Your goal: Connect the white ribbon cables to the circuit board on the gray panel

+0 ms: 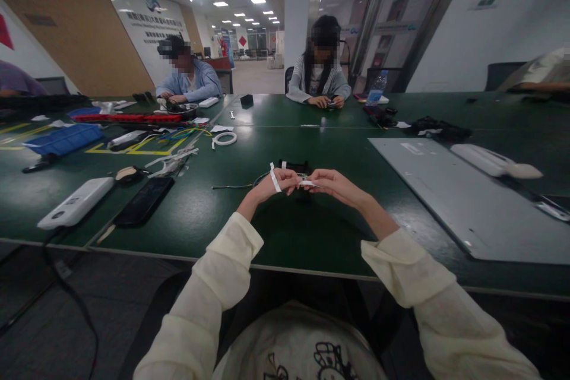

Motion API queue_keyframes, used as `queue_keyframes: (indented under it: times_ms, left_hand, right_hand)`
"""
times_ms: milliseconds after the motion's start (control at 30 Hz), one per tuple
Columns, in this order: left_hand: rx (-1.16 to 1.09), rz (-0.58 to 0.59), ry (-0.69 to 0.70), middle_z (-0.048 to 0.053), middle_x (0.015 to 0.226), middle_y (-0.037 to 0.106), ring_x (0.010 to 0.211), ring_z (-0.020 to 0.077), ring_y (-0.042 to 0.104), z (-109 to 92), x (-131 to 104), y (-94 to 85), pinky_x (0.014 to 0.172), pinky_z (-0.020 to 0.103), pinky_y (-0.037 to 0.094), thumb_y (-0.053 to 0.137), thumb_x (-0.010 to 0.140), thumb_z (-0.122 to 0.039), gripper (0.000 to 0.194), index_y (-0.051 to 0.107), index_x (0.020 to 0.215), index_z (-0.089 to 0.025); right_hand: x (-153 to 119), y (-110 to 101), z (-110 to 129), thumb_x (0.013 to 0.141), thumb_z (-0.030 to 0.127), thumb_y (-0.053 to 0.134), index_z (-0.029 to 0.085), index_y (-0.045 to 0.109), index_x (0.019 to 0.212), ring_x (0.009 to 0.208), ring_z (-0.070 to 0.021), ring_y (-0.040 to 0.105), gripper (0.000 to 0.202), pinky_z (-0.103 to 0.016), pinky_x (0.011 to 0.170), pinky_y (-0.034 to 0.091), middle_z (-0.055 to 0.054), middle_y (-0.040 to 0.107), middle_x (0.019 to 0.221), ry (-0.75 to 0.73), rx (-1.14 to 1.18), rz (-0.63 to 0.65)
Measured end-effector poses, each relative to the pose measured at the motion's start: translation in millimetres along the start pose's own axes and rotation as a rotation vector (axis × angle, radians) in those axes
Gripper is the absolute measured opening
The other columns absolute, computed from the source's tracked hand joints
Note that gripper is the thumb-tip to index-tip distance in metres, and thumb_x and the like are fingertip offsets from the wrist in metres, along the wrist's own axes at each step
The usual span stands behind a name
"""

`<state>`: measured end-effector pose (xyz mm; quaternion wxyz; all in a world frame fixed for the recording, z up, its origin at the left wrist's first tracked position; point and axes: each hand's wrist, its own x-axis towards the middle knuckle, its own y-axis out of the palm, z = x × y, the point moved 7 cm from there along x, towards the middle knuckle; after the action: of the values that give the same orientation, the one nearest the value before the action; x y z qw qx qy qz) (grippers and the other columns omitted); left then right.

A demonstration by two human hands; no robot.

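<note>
Over the green table, my left hand [282,180] and my right hand [333,183] meet fingertip to fingertip. Both are closed in a pinch on a small white strip [307,183], with a tiny greenish part just above it, too small to make out. Another white strip, like tape [275,178], lies across the back of my left hand. A thin cable [231,187] runs out to the left from behind that hand. Just beyond my fingers is a black object [296,165], partly hidden by them.
To the left lie a black phone [145,202], a white power strip [76,202] and a blue tray [65,139]. A coiled white cable [225,139] is farther back. A grey board [472,202] covers the right side. Two people sit opposite, near a water bottle [377,88].
</note>
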<state>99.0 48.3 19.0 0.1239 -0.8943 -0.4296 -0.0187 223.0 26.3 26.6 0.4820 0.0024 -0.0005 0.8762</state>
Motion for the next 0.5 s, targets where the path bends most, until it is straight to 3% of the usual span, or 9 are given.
queue_keyframes:
  times_ms: [133, 300, 500]
  left_hand:
    - [-0.001, -0.061, 0.033, -0.005, 0.044, 0.048, 0.042, 0.0045, 0.04, -3, 0, -9.4, 0.048, 0.019, 0.03, 0.059, 0.077, -0.042, 0.032, 0.057, 0.068, -0.011]
    - [0.023, -0.049, 0.017, -0.006, 0.042, 0.047, 0.039, 0.0041, 0.038, -5, -2, -11.2, 0.046, 0.019, 0.027, 0.06, 0.076, -0.042, 0.033, 0.058, 0.069, -0.011]
    - [0.019, 0.012, 0.014, -0.005, 0.043, 0.048, 0.041, 0.0049, 0.041, -8, -4, -2.3, 0.048, 0.019, 0.03, 0.059, 0.076, -0.043, 0.033, 0.058, 0.071, -0.011]
  right_hand:
    - [2, -7, -3, 0.072, 0.038, 0.066, 0.015, 0.06, 0.084, 0.087, -0.0145, 0.059, 0.027, -0.03, 0.081, 0.045, -0.005, 0.064, 0.09, -0.007, -0.14, -0.008]
    - [4, -15, -7, 0.073, 0.041, 0.064, 0.015, 0.061, 0.087, 0.088, -0.0161, 0.059, 0.03, -0.031, 0.079, 0.045, -0.006, 0.065, 0.091, 0.041, -0.285, -0.053]
    - [4, 4, 1, 0.076, 0.04, 0.063, 0.02, 0.058, 0.111, 0.106, -0.0176, 0.053, 0.041, -0.032, 0.09, 0.041, -0.006, 0.059, 0.114, -0.011, -0.241, -0.012]
